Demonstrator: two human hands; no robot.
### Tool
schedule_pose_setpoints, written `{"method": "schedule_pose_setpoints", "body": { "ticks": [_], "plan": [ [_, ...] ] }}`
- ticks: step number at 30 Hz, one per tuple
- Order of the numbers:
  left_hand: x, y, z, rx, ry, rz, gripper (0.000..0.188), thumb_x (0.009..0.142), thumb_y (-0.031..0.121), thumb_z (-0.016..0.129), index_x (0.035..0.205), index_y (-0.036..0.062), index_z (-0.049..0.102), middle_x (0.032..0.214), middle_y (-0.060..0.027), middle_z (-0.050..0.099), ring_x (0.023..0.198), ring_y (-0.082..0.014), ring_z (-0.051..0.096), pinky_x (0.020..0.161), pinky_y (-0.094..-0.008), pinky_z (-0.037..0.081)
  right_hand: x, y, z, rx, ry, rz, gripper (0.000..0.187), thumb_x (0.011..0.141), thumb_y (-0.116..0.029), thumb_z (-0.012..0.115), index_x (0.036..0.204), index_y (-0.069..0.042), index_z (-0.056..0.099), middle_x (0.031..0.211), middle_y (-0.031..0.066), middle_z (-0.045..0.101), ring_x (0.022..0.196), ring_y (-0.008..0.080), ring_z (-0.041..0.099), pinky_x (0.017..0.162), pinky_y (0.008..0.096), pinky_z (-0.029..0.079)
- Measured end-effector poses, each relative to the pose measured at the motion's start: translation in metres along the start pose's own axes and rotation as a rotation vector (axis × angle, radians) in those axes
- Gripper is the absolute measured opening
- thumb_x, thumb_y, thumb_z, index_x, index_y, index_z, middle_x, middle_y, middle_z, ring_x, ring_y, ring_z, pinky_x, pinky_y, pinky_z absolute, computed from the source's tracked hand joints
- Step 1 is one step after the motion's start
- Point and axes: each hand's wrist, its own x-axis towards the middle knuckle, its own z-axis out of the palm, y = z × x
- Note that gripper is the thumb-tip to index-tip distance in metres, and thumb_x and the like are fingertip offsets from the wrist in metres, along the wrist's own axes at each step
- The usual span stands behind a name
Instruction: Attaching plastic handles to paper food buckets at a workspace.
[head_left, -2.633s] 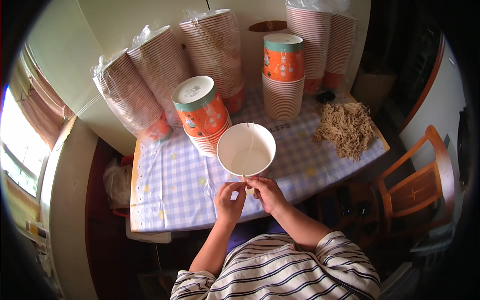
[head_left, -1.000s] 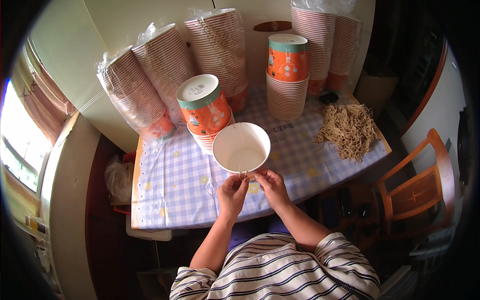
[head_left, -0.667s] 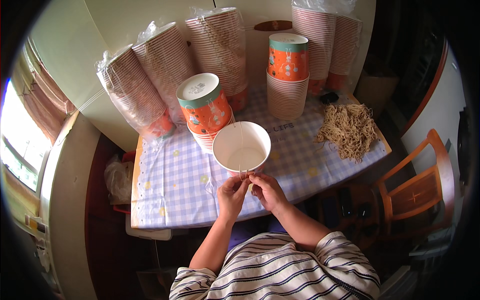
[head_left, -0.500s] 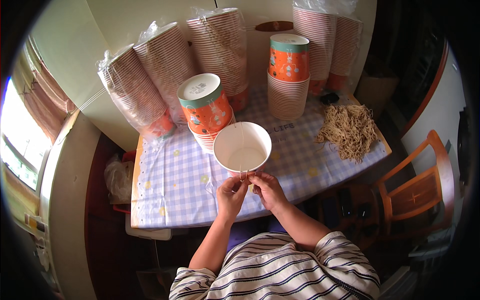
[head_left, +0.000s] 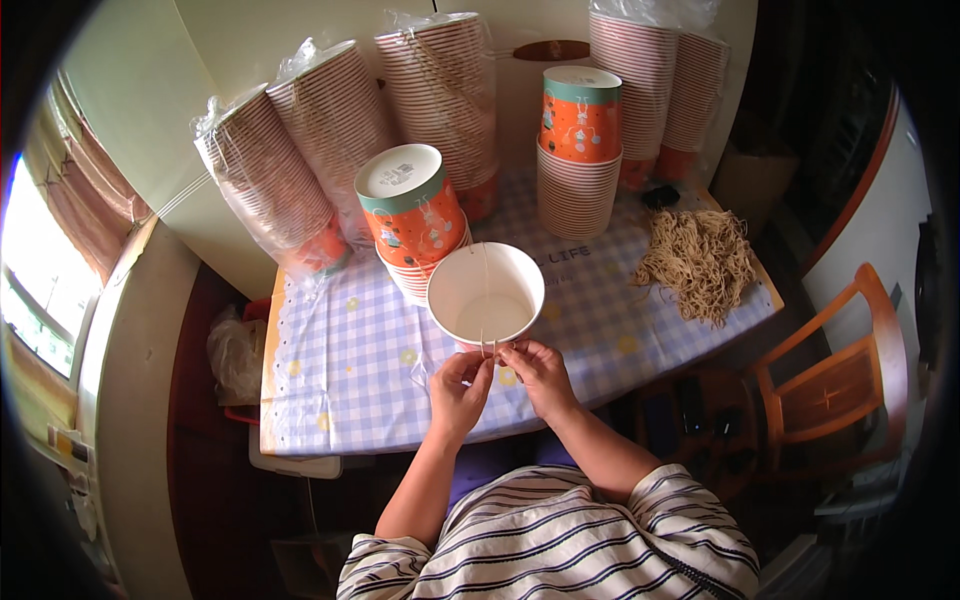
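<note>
Beige cord [head_left: 483, 342] sits pinched between the narrowed fingertips of your left hand [head_left: 461, 393] and right hand [head_left: 537, 378], at the near rim of the paper tub [head_left: 455, 292]. A hard pull could tear that rim; a careless push could topple the orange stack [head_left: 414, 228] beyond.

Bright window [head_left: 38, 265] at left, curtain [head_left: 92, 205] beside; pale wall [head_left: 285, 22] behind cloth-covered table [head_left: 365, 400]; wooden chair [head_left: 828, 388] at right
</note>
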Motion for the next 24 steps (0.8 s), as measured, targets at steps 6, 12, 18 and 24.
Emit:
{"method": "schedule_pose_setpoints", "body": {
  "ticks": [6,12,18,24],
  "plan": [
    [-0.001,-0.010,0.000,0.022,0.026,-0.036,0.009,0.082,0.006,0.064,0.086,-0.0031,0.064,0.067,-0.0052,0.064,0.059,-0.0069,0.057,0.054,-0.0221,0.045,0.001,0.001,0.003,-0.001,0.014,-0.011,0.018,0.089,-0.017,0.060,0.094,0.000,0.064,0.086,0.0032,0.065,0.080,0.0068,0.058,0.074,0.0211,0.046],
    [-0.001,-0.007,0.000,0.025,0.031,-0.054,0.010,0.082,0.006,0.064,0.084,-0.0033,0.064,0.065,-0.0048,0.062,0.057,-0.0064,0.055,0.053,-0.0223,0.045,0.004,0.013,0.001,-0.247,0.094,-0.158,0.018,0.088,-0.018,0.061,0.090,0.000,0.064,0.074,0.0014,0.064,0.065,0.0051,0.053,0.059,0.0218,0.043],
    [-0.003,-0.002,0.001,0.074,0.025,-0.018,0.009,0.080,0.006,0.065,0.081,-0.0035,0.063,0.065,-0.0054,0.061,0.057,-0.0073,0.055,0.054,-0.0232,0.045,0.001,0.014,0.009,-0.522,0.246,-0.347,0.016,0.087,-0.016,0.062,0.085,0.000,0.062,0.064,0.0037,0.058,0.056,0.0075,0.050,0.052,0.0256,0.042],
    [-0.006,-0.005,0.001,0.065,0.033,-0.029,0.010,0.080,0.006,0.065,0.079,-0.0036,0.063,0.065,-0.0056,0.061,0.057,-0.0079,0.055,0.054,-0.0235,0.045,0.001,0.022,0.005,-0.414,0.204,-0.240,0.016,0.087,-0.018,0.061,0.089,-0.002,0.062,0.072,0.0019,0.061,0.061,0.0071,0.052,0.056,0.0256,0.043]
  ]
}}
